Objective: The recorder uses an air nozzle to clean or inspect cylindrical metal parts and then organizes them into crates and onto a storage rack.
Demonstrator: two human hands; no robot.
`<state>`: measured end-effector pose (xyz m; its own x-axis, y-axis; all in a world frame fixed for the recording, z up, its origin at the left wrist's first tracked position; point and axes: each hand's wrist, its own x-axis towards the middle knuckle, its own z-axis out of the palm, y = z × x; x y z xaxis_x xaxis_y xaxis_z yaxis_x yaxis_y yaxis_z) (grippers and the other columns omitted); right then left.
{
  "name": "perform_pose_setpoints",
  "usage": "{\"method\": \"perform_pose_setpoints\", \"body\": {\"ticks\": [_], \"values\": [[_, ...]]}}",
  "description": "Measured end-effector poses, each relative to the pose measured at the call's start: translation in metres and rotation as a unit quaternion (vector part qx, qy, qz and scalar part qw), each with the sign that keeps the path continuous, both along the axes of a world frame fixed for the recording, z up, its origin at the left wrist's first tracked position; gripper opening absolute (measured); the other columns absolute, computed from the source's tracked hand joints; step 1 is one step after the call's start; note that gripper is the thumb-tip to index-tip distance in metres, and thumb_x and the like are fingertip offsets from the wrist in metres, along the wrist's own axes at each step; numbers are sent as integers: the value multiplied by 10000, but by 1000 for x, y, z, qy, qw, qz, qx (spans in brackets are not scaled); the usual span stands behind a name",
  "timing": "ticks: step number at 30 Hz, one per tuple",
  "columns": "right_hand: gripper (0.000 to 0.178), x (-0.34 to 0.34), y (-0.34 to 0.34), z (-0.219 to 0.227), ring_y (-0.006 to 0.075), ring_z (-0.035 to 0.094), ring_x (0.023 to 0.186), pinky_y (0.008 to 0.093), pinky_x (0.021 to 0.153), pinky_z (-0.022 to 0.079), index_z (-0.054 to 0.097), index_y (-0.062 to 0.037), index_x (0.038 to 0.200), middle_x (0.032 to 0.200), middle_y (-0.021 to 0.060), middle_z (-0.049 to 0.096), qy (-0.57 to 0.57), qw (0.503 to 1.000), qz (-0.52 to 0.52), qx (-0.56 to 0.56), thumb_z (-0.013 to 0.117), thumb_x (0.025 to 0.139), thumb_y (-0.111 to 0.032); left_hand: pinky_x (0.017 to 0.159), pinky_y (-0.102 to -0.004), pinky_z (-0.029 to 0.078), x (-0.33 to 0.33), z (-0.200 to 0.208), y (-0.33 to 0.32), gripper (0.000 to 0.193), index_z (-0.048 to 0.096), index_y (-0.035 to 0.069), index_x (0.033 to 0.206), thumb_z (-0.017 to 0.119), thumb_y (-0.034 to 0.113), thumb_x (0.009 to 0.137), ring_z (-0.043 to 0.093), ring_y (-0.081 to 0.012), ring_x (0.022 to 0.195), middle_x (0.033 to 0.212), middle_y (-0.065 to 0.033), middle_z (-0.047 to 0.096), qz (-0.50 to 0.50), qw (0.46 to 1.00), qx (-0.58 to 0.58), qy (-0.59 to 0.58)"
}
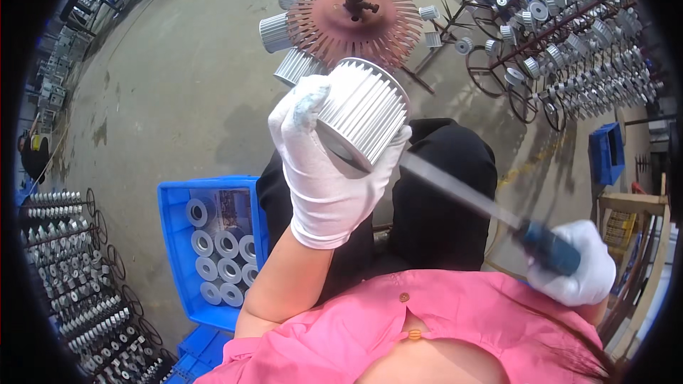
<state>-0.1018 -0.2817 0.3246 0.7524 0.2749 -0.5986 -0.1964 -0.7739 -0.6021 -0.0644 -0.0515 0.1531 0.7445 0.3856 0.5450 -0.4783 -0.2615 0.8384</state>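
Observation:
A silver toothed pulley (364,110) is tilted in my left hand (324,185), above my knees. White-gloved fingers wrap round its far side and near edge. My right hand (575,264), also gloved, grips the dark teal handle of a file (466,193) at the right. Motion smears the file's long flat blade, which points up and left toward the pulley's lower edge; whether it touches is unclear. Just beyond the pulley stands a rusty red slotted disc (324,11) on an upright post. Several more toothed pulleys (275,33) are at its left edge.
A blue crate (172,242) beside my left arm holds several ring-shaped metal parts (226,243). Racks loaded with pulleys stand at the lower left (85,284) and upper right (569,50). At the right are a blue bin (606,155) and a wooden frame (633,203).

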Motion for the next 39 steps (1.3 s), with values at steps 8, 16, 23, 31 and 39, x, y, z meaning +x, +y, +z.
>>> {"method": "perform_pose_setpoints", "body": {"ticks": [8, 16, 23, 31, 39], "values": [[85, 7, 5, -20, 109, 542, 496, 254, 495, 428, 604, -41, 650, 557, 45, 568, -64, 993, -98, 29, 640, 652, -118, 825, -389, 408, -4, 6, 13, 743, 389, 23, 1151, 795, 103, 534, 465, -328, 968, 1081, -172, 451, 56, 974, 211, -62], [125, 5, -9, -5, 82, 502, 466, 245, 459, 399, 591, -43, 624, 520, 19, 540, 1, 1000, 19, -20, 662, 635, -146, 843, -409, 408, 1, 13, 7, 685, 421, 43, 1102, 792, 93, 528, 464, -330, 985, 1051, -152, 485, 34, 973, 213, -83], [152, 7, -6, 6, 126, 537, 436, 235, 449, 424, 612, -59, 626, 514, 27, 563, -6, 1000, 23, -12, 689, 603, -188, 860, -409, 407, 3, 15, 6, 657, 423, 72, 1084, 785, 65, 535, 460, -311, 1009, 1063, -135, 493, 2, 967, 229, -111], [191, 13, -2, 17, 136, 560, 447, 248, 441, 429, 649, -87, 653, 531, 28, 584, -7, 996, 61, -70, 737, 621, -254, 806, -395, 440, 1, 19, 5, 699, 417, 74, 1116, 784, 39, 521, 511, -311, 951, 1031, -127, 518, -36, 969, 201, -136], [174, 14, -1, 13, 238, 469, 382, 287, 398, 371, 597, -70, 599, 445, 60, 475, -17, 993, 106, -59, 680, 524, -204, 808, -385, 429, 0, 9, 9, 739, 398, 66, 1165, 787, 66, 536, 504, -320, 951, 1039, -139, 496, -45, 974, 189, -119]]}}
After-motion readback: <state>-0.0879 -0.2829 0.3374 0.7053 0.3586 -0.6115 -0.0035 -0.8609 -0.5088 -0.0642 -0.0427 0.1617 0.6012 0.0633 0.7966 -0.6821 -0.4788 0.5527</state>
